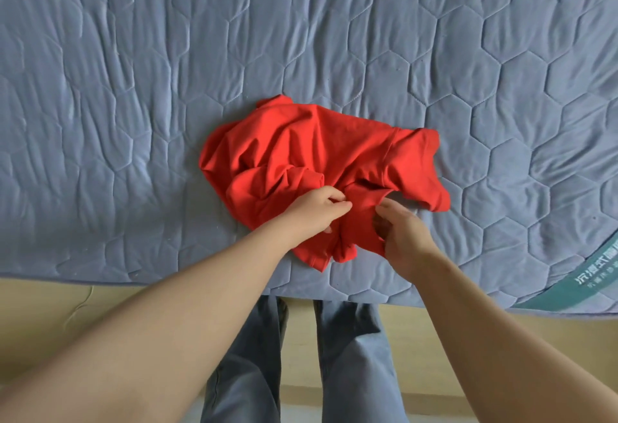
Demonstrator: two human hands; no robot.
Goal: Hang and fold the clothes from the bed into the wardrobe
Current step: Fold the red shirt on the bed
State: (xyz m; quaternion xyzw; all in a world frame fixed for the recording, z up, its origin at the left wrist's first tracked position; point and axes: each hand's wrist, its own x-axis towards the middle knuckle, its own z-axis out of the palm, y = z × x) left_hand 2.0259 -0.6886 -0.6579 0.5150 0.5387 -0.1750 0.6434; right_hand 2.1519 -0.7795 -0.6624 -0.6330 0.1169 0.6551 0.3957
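A crumpled red shirt [301, 155] lies bunched on the bed [133, 88], close to its near edge. My left hand [312, 210] pinches a fold of the red fabric at the shirt's near side, fingers curled round it. My right hand [403, 235] grips the fabric just to the right, thumb and fingers closed on the cloth near what looks like the neck opening. The two hands sit a few centimetres apart. The wardrobe is out of view.
The bed carries a blue-grey quilted cover with a hexagon stitch pattern. A teal label with white print [582, 275] shows at its right near corner. A light wooden bed frame [40, 309] runs along the near edge. My legs in grey trousers [351, 355] stand below.
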